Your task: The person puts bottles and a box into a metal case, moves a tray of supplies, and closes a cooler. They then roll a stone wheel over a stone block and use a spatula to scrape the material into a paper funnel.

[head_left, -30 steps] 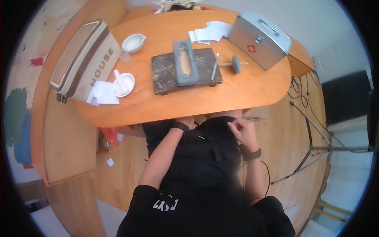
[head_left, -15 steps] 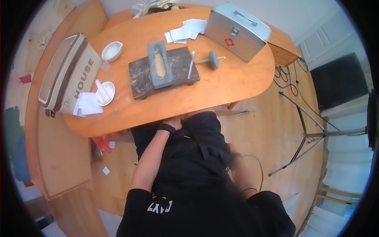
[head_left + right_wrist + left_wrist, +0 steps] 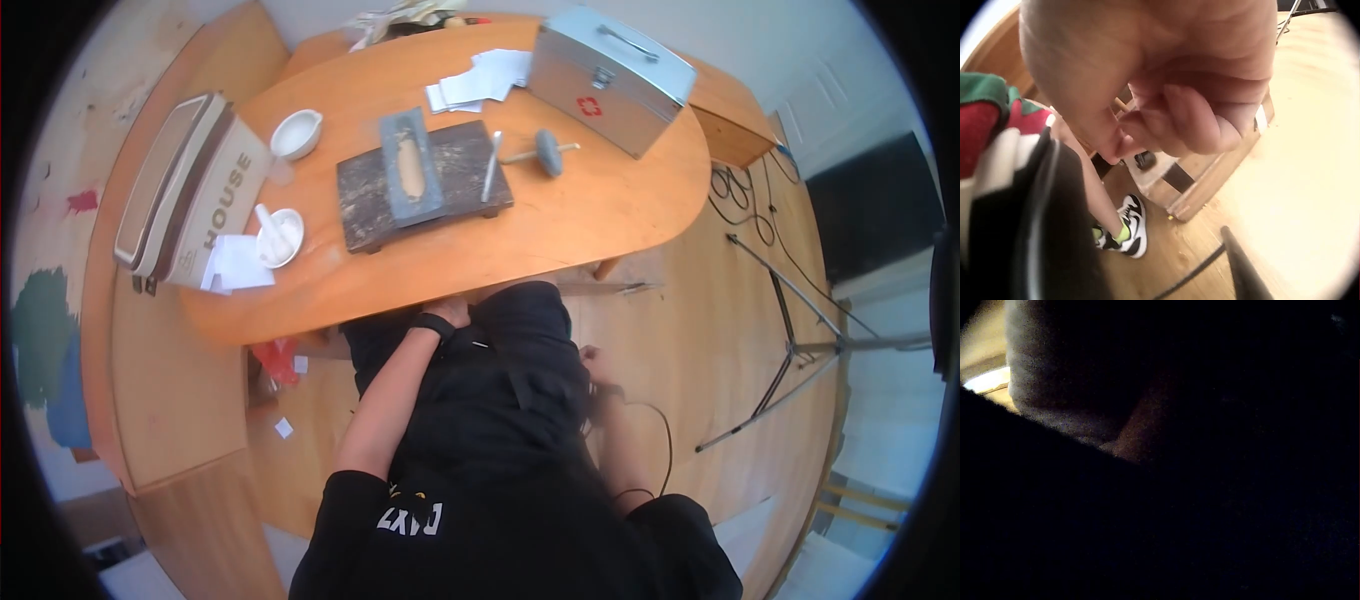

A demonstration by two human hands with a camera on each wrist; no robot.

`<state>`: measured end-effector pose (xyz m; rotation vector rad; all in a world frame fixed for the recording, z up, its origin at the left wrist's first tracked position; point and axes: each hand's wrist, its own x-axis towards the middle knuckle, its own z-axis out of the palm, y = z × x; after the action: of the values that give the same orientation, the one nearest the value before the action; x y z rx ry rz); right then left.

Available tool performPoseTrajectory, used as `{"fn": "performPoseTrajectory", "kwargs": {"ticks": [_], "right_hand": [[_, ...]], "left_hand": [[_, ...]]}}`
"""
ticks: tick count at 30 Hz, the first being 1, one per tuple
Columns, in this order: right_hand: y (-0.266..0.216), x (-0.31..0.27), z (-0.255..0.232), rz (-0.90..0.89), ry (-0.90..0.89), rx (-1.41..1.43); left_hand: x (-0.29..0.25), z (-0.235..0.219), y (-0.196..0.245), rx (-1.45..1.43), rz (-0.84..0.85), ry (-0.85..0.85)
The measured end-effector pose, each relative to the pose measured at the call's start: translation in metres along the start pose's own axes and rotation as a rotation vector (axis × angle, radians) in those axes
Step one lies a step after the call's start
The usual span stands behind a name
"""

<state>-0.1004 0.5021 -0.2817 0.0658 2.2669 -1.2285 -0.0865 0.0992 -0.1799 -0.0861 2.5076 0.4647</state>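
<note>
My left hand point(image 3: 452, 311) lies on my lap by the table's front edge, its fingers mostly hidden; the left wrist view is nearly black. Beside my right thigh hangs my right hand point(image 3: 1160, 94), fingers loosely curled and thumb close to the index finger, with nothing seen in it. On the table point(image 3: 590, 225), a grey stone grinding trough point(image 3: 425, 180) with a tan boat-shaped groove sits across a dark wooden board point(image 3: 465, 165). A slim pale rod point(image 3: 491, 170) rests at the board's right end. Right of that lies a grinding wheel point(image 3: 548, 153) on a wooden axle.
A white mortar with pestle point(image 3: 268, 226), paper sheets point(image 3: 242, 262), a white bowl point(image 3: 297, 134) and a box lettered HOUSE point(image 3: 190, 200) occupy the left. More papers point(image 3: 490, 75) and a metal first-aid case point(image 3: 600, 85) are at the back. A tripod point(image 3: 790, 350) stands right.
My right hand has gone from in front of my lap down to beside my right thigh. The head view has shifted, while my left hand stays on my lap.
</note>
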Motion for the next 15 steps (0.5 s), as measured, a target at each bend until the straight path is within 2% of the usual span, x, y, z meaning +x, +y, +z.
{"fn": "performPoseTrajectory", "kwargs": {"ticks": [1, 3, 5, 7, 9, 11, 12, 14, 15], "right_hand": [[-0.028, -0.004, -0.006, -0.014, -0.019, -0.008], [-0.077, -0.004, -0.015, -0.141, 0.122, 0.061], [-0.101, 0.014, -0.021, -0.221, 0.125, 0.088], [-0.137, 0.021, -0.022, -0.302, 0.125, 0.119], [-0.205, -0.001, -0.017, -0.494, 0.132, 0.17], [-0.258, -0.028, -0.007, -0.501, 0.042, 0.144], [-0.285, -0.043, 0.001, -0.525, -0.049, 0.077], [-0.309, -0.051, 0.016, -0.549, -0.233, -0.074], [-0.317, -0.053, 0.022, -0.564, -0.245, -0.072]], "left_hand": [[-0.009, -0.007, 0.007, 0.002, 0.005, 0.036], [-0.025, -0.024, 0.019, -0.005, -0.007, 0.084], [-0.037, -0.038, 0.025, -0.015, -0.071, 0.045], [-0.021, -0.021, 0.013, -0.041, -0.077, 0.052], [-0.003, -0.004, 0.004, -0.029, -0.039, 0.015], [-0.017, -0.014, 0.016, -0.164, -0.119, 0.041], [-0.03, -0.028, 0.024, -0.126, -0.097, 0.058], [-0.047, -0.048, 0.035, -0.058, -0.078, 0.071], [-0.049, -0.051, 0.037, -0.03, -0.081, 0.069]]}}
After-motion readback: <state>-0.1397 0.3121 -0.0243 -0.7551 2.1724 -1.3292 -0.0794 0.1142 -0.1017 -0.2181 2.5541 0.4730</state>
